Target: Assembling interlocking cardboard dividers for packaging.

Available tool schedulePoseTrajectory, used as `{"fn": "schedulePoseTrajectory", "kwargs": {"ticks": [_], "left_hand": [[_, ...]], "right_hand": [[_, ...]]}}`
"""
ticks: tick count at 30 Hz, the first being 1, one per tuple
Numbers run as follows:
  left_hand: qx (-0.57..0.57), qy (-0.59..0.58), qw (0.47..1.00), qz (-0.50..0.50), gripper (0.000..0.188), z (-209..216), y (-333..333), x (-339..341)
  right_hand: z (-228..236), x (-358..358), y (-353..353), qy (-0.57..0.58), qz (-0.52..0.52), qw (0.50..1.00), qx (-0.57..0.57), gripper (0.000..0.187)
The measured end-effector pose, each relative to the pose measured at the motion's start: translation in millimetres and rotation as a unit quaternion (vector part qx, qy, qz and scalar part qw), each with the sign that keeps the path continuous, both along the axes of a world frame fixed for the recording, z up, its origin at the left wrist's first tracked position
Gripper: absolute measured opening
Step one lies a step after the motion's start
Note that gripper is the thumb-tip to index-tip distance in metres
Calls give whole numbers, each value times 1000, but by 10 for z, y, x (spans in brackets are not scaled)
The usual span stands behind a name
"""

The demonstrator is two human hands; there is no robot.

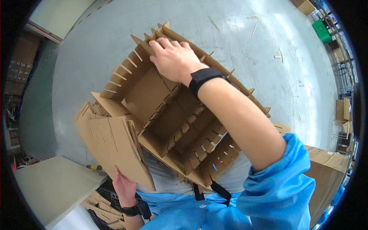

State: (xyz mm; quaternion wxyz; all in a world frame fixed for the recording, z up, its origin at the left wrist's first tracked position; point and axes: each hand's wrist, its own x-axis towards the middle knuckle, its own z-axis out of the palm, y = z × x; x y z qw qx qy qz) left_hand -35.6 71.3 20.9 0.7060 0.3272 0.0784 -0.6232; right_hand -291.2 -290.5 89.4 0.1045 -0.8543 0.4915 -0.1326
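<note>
A brown cardboard divider grid (pixel 180 155) of slotted strips stands in front of me, several strips crossing into cells. My right hand (pixel 171 59) reaches over it to the far corner, its fingers curled over a cardboard divider strip (pixel 142 43) near the far wall. At the lower left, my left hand (pixel 124 186) grips a stack of flat cardboard sheets (pixel 111 140) by the lower edge, thumb on the face, other fingers hidden behind. The stack leans beside the grid's near left side. Both wrists wear black bands.
Cardboard scraps (pixel 254 29) lie on the grey floor. A closed carton (pixel 326 161) stands at the right, with a green crate (pixel 322 31) on the shelving beyond. At the lower left are a pale flat surface (pixel 57 188) and a black crate (pixel 97 218) holding cardboard pieces.
</note>
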Motion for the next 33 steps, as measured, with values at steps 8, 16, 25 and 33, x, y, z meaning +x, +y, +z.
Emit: {"fn": "schedulePoseTrajectory", "kwargs": {"ticks": [8,16,25,33], "left_hand": [[-64,-45,997,-7,36,76,125,-68],[-166,126,978,11,39,-121,87,2],[-124,111,984,-59,41,-13,-52,18],[-107,127,986,-10,43,-64,-7,9]], "right_hand": [[215,-237,356,-16,40,998,39,64],[282,-1296,1407,1,76,996,36,64],[-175,-1364,1497,38,17,995,-91,60],[-70,-1211,1352,54,24,997,-56,67]]}}
